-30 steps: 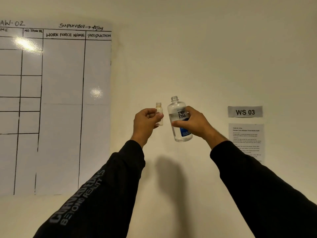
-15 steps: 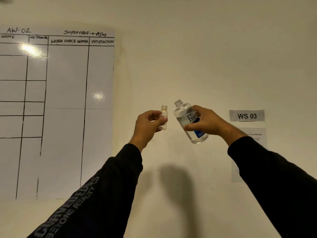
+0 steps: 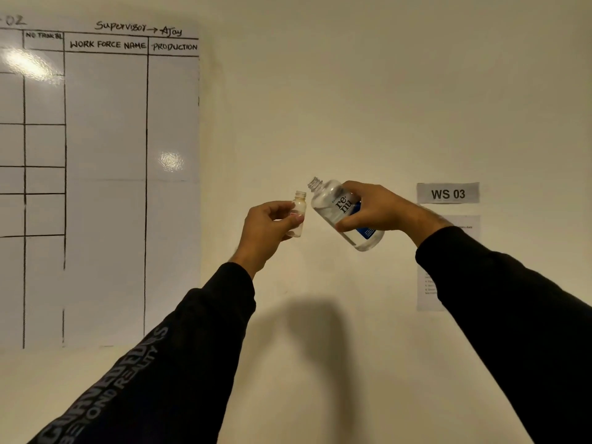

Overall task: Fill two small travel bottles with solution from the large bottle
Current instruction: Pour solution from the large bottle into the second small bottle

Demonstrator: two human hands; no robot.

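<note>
My left hand (image 3: 267, 227) holds a small clear travel bottle (image 3: 298, 210) upright in front of the wall, its cap off and its neck open. My right hand (image 3: 379, 208) grips the large clear solution bottle (image 3: 339, 210), which has a dark "renu" label with a blue patch. The large bottle is uncapped and tilted to the left, its open neck just above and to the right of the small bottle's mouth, a small gap between them. No liquid stream is visible. Only one small bottle is in view.
A whiteboard (image 3: 105, 187) with a hand-drawn table hangs on the wall at left. A "WS 03" sign (image 3: 448, 193) and a printed sheet (image 3: 429, 290) are on the wall at right, partly behind my right sleeve. No table is in view.
The large bottle has tipped from upright to a clear leftward tilt, its neck closing in on the small bottle. Both hands stay raised; the view has shifted slightly.
</note>
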